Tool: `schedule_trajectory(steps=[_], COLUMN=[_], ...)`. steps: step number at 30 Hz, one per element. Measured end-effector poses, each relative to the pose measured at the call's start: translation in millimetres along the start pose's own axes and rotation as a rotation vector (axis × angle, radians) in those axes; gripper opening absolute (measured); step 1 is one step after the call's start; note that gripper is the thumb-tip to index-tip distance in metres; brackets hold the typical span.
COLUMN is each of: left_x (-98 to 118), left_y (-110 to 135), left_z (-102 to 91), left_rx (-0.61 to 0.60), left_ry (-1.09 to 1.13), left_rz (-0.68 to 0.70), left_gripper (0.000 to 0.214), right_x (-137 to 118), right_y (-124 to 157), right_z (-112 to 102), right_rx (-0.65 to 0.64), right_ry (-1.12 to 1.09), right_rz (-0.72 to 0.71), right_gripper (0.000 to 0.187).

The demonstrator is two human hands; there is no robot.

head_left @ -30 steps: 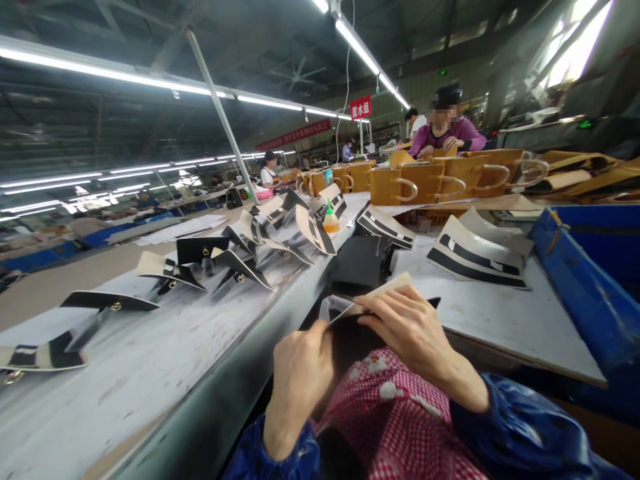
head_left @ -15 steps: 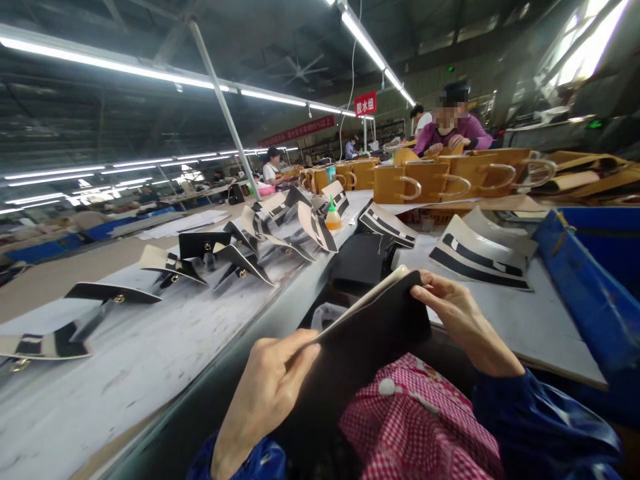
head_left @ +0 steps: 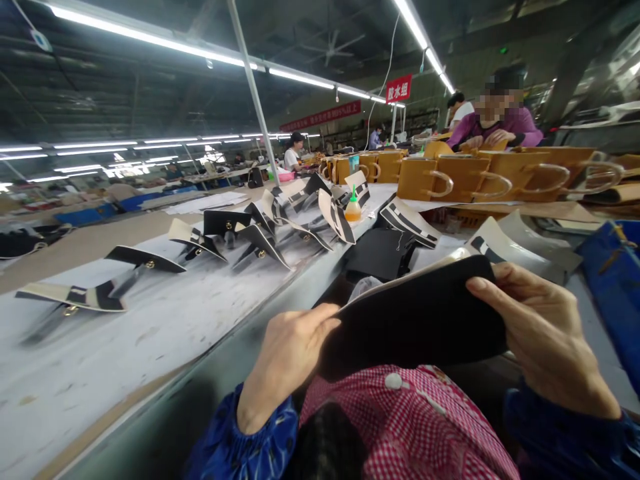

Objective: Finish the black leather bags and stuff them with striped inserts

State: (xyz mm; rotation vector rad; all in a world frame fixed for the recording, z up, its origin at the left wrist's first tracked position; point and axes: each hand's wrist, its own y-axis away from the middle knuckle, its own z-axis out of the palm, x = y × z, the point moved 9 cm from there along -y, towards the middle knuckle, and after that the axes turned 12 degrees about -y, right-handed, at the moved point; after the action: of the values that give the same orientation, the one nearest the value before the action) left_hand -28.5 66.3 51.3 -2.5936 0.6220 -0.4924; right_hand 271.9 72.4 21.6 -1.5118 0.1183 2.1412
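Between my two hands is a black leather panel [head_left: 415, 320], its dark face toward me and a pale edge along its top. My left hand [head_left: 293, 360] pinches its left end between thumb and fingers. The upper right corner is gripped by my right hand [head_left: 540, 327], thumb on the near face. Similar black and cream panels [head_left: 260, 243] with metal fittings stand on the white-covered table [head_left: 150, 347] to the left. Another cream panel with black strips [head_left: 410, 223] lies beyond the held one, near a dark box-like thing [head_left: 380, 253].
A glue bottle with a green tip [head_left: 353, 207] stands at the table's edge. Tan bags with looped handles [head_left: 443, 177] line the far bench, where a person in purple [head_left: 500, 120] works. A blue bin [head_left: 613, 267] is at the right.
My hands have brought the panel closer and to the right, turning its black face more toward me. The camera view has shifted, so the surroundings sit differently. Both hands keep their hold.
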Motion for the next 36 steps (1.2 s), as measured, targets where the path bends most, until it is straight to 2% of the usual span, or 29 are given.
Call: schedule_trajectory(steps=[3, 7, 10, 15, 22, 26, 32, 36], left_x=[8.3, 27.4, 34.9, 34.1, 34.3, 30.9, 41.6, 49.8], left_y=[-4.9, -9.5, -8.2, -5.0, -8.2, -10.1, -13.5, -13.9], left_z=[5.6, 0.4, -5.3, -9.2, 1.7, 6.2, 13.8, 13.7], left_rx=[0.041, 0.215, 0.273, 0.211, 0.061, 0.094, 0.252, 0.327], left_ry=[-0.064, 0.044, 0.143, 0.347, 0.489, 0.437, 0.103, 0.132], left_rz=[-0.024, 0.002, 0.050, 0.114, 0.141, 0.121, 0.063, 0.069], left_gripper=[0.019, 0.022, 0.022, 0.023, 0.031, 0.029, 0.025, 0.023], right_x=[-3.9, -4.3, -1.3, 2.8, 4.1, 5.7, 2.6, 5.9], right_y=[3.8, 5.9, 4.3, -2.1, -2.7, 0.9, 9.0, 10.0], right_z=[5.2, 7.4, 7.3, 10.7, 22.3, 22.0, 23.6, 25.8], right_rx=[-0.015, -0.003, -0.013, -0.038, -0.078, -0.067, -0.049, -0.058], right_ry=[0.054, 0.039, -0.003, -0.025, -0.017, -0.009, 0.103, 0.088], right_rz=[-0.040, -0.048, -0.010, 0.031, 0.071, 0.091, 0.033, 0.067], right_gripper=[0.036, 0.035, 0.033, 0.037, 0.038, 0.040, 0.040, 0.041])
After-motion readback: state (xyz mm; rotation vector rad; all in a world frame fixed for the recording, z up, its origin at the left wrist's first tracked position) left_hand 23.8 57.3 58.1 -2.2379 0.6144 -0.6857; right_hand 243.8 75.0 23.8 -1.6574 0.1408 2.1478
